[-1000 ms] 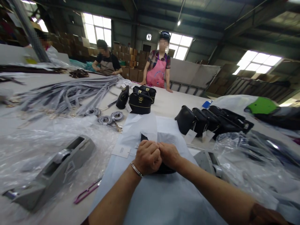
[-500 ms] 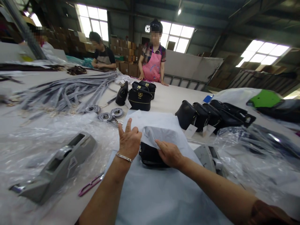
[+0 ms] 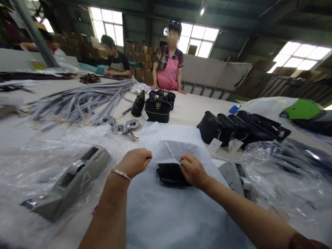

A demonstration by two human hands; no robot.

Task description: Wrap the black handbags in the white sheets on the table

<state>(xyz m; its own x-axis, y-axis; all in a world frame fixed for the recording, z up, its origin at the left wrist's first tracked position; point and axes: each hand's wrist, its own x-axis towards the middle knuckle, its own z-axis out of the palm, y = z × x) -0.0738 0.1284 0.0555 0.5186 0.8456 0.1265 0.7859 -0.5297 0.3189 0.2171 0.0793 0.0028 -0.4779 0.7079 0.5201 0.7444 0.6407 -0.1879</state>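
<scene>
A black handbag (image 3: 169, 175) lies on a large sheet of pale tissue paper (image 3: 166, 214), part of it hidden behind my right hand. Another part of the thin paper (image 3: 172, 148) is folded over the far side of the bag. My left hand (image 3: 137, 162), with a silver bangle on the wrist, is closed on the paper's edge left of the bag. At the bag's right, my right hand (image 3: 193, 169) pinches the same paper edge just above it.
Grey tape dispensers stand left (image 3: 70, 183) and right (image 3: 237, 178). Finished black handbags stand ahead (image 3: 158, 110) and at right (image 3: 210, 128). Coiled straps (image 3: 120, 129), long wrapped straps (image 3: 83, 100) and clear plastic (image 3: 280, 180) cover other areas. A person in a pink apron (image 3: 168, 74) stands opposite.
My left hand has gone from spread fingers above the paper to a closed grip on its edge, lower and further left. My right hand has shifted slightly right, still holding the paper.
</scene>
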